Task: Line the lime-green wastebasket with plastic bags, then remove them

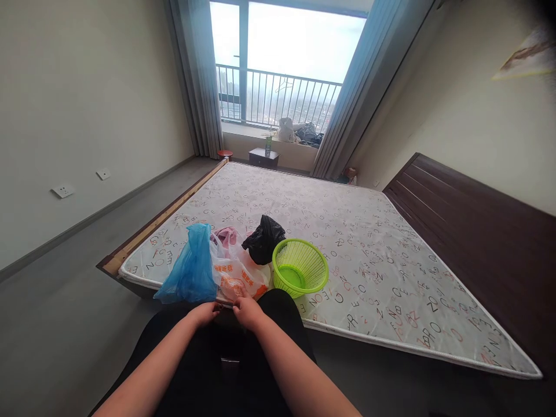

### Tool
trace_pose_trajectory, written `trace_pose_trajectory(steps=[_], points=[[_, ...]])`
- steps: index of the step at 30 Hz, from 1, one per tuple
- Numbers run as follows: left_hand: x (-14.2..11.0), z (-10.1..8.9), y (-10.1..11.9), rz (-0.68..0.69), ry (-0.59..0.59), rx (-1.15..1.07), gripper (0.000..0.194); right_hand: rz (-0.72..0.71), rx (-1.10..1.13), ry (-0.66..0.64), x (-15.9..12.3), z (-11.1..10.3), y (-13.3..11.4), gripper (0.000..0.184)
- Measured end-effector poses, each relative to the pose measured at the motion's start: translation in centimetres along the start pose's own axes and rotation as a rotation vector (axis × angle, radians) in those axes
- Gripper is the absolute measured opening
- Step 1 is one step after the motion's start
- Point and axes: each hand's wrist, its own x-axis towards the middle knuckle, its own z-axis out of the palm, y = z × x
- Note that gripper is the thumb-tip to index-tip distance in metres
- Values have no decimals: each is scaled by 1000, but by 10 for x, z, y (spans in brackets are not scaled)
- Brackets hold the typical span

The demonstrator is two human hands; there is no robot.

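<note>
My left hand [205, 314] is low in front of the mattress edge, between my knees, with its fingers curled together. Close beside it, my right hand [247, 311] is also closed, its fingertips at the lower edge of a white plastic bag [238, 272] with orange print. What either hand pinches, if anything, is too small and dark to make out. A blue plastic bag [193, 269] stands left of the white one, near my left hand. Behind is a crumpled black plastic bag [264, 238]. To the right sits a green plastic basket [300, 266] with nothing in it.
The bare mattress [369, 260] with printed letters lies on a dark wooden bed frame, headboard [473, 231] at right. A nightstand [263, 157] with a green can, a red stool [225, 154] and curtains stand by the window. Several bags lie on the sill.
</note>
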Motion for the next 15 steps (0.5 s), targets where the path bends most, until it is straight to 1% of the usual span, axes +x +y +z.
trace_pose_trajectory(steps=[3, 7, 15], points=[[0, 0, 0, -7, -2, 40, 44, 4, -49, -26, -3, -2, -3, 30], [-3, -2, 4, -25, 7, 27, 45, 19, -52, -8, -2, -2, -3, 40], [-6, -3, 8, -57, 6, 22, 42, 19, -71, 5, -1, 0, -1, 41]])
